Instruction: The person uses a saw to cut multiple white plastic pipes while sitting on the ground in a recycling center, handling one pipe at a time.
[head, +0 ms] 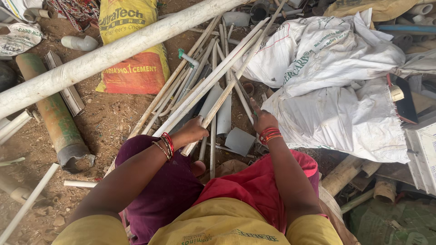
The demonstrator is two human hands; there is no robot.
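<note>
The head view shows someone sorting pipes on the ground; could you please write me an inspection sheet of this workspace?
Surface: bare dirt ground, stony.
Job's things: bundle of thin white pipes, lying slanted.
Clutter: thick white pipe, green pipe, yellow cement sack, white sacks, pipe offcuts.
Hands: left hand grips one thin pipe's end; right hand reaches into the pipes, grip unclear.
Cables: nothing seen.
Surroundings: grey box at right.
</note>
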